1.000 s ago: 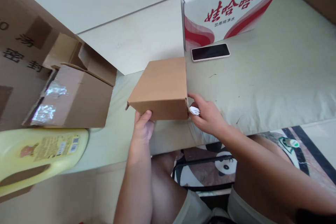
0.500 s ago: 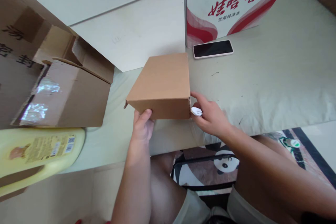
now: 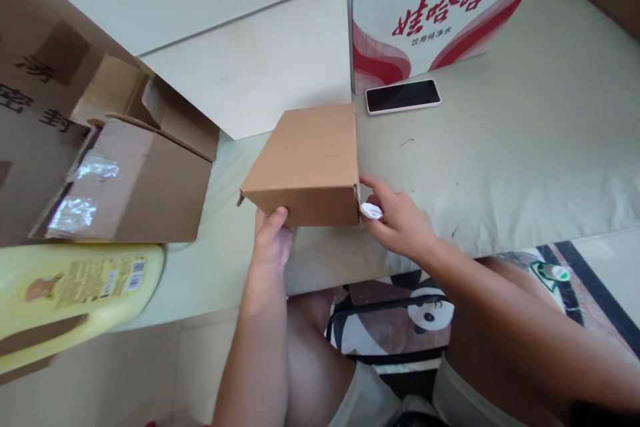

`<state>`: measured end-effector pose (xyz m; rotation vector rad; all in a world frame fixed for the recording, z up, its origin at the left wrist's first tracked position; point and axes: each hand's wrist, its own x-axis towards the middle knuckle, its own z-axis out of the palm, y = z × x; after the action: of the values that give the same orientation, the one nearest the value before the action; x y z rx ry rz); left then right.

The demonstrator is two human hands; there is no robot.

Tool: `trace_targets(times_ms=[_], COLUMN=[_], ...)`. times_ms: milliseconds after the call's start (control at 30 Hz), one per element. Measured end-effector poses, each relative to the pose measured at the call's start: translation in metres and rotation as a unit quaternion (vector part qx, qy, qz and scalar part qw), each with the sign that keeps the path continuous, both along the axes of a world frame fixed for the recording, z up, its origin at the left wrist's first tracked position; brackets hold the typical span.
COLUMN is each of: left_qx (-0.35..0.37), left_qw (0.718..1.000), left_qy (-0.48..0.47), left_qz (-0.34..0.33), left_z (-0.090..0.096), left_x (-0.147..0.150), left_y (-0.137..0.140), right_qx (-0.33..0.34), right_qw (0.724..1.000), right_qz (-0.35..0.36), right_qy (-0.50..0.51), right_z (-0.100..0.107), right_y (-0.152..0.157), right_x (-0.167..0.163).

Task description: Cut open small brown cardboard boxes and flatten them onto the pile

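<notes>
A plain brown cardboard box (image 3: 310, 150) is tilted in front of me, above the near edge of the covered surface. My left hand (image 3: 273, 237) grips its front lower edge, thumb on the front face and the other fingers hidden beneath. At the box's right front corner, my right hand (image 3: 400, 217) is closed around a small white object (image 3: 371, 211), too little of which shows to name. The right index finger reaches along the box's right side. A small flap sticks out at the box's left front corner.
A phone (image 3: 403, 97) lies before a white-and-red water carton (image 3: 440, 20). Behind the box stands a white block-like piece (image 3: 280, 60). Larger cardboard boxes (image 3: 155, 180) and a yellow jug (image 3: 100, 287) are on the left. A panda-print bag (image 3: 400, 320) sits below, between my legs.
The view has shifted slightly, so the background sits a little differently. Both hands keep their hold, and the box stays almost the same.
</notes>
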<state>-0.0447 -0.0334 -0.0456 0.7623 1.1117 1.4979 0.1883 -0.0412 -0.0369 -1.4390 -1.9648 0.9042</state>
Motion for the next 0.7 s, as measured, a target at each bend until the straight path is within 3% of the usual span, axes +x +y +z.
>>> trace_targets(times_ms=[700], left_qx=[0.006], left_qw=[1.0], left_qy=[0.006], left_qz=[-0.017], left_z=[-0.003], left_x=[-0.0001], left_y=[0.0015], right_qx=[0.03], right_qw=[0.999], right_qz=[-0.012], right_qy=[0.033], right_z=[-0.0041], right_y=[0.0011], right_x=[0.0023])
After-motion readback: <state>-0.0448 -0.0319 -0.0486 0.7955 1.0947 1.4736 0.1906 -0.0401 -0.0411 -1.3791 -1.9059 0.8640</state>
